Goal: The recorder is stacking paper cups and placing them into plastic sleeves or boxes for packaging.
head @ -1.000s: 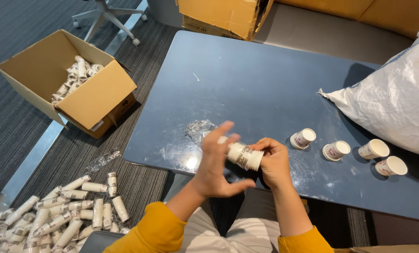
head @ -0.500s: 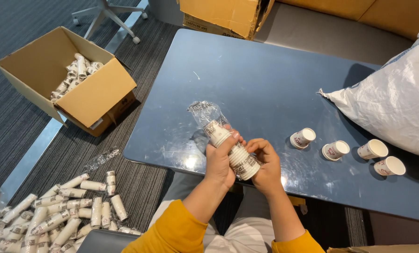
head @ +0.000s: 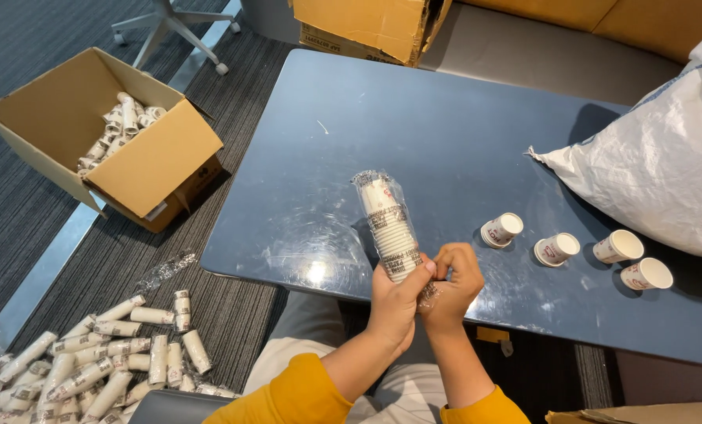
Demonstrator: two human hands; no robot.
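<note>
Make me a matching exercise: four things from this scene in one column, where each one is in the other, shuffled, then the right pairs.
Things:
1. wrapped stack of cups
2. four loose cups
3. open cardboard box
4. white sack

Places:
A. on the floor left of the table, holding cup stacks
B. held up by the left hand and right hand
C. at the table's right edge
D. lying in a row on the tabletop

Pairs: 1-B, 2-D, 3-A, 4-C
</note>
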